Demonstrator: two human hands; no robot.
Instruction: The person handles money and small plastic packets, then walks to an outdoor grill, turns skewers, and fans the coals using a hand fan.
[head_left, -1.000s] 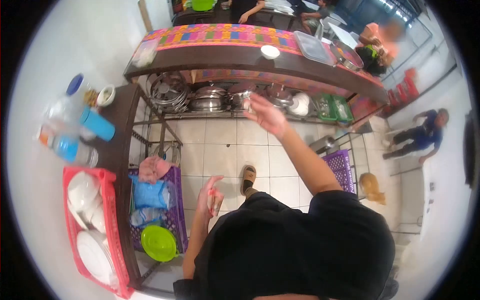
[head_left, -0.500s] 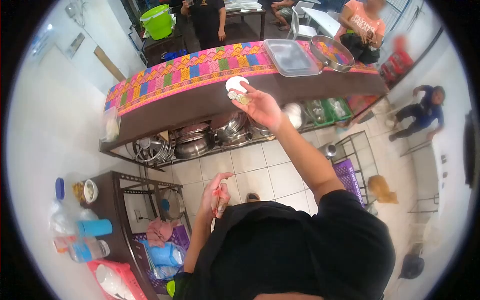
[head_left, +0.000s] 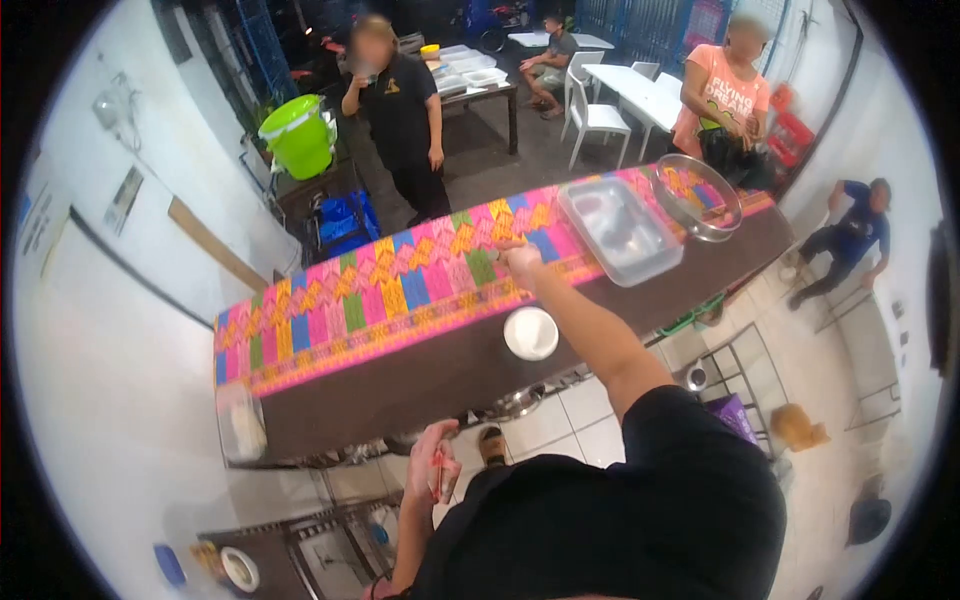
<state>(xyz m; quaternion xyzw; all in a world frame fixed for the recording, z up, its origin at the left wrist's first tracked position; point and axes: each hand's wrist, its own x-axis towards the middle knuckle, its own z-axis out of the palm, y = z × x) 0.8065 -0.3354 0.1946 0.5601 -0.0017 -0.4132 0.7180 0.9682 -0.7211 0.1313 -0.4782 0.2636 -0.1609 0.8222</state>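
Observation:
My right hand (head_left: 520, 262) reaches over the colourful patterned cloth (head_left: 400, 285) on the long counter. Its fingers are drawn together at the cloth, and what they hold is too small to make out. Nearer to me, beside that forearm, a white bowl (head_left: 531, 334) stands on the counter's dark edge. My left hand (head_left: 434, 465) is low in front of my body, its fingers curled around something thin and reddish that I cannot identify.
A clear plastic container (head_left: 622, 230) and a round metal-rimmed pan (head_left: 697, 198) sit on the counter's right part. Another clear container (head_left: 242, 424) is at its left end. Across the counter are a green bucket (head_left: 300, 138) and several people. A cat (head_left: 798, 427) lies on the floor at right.
The view has risen and come closer to the counter. My right hand, which showed coins on its fingers near the bowl, has moved past it over the cloth and closed. My left hand keeps its grip.

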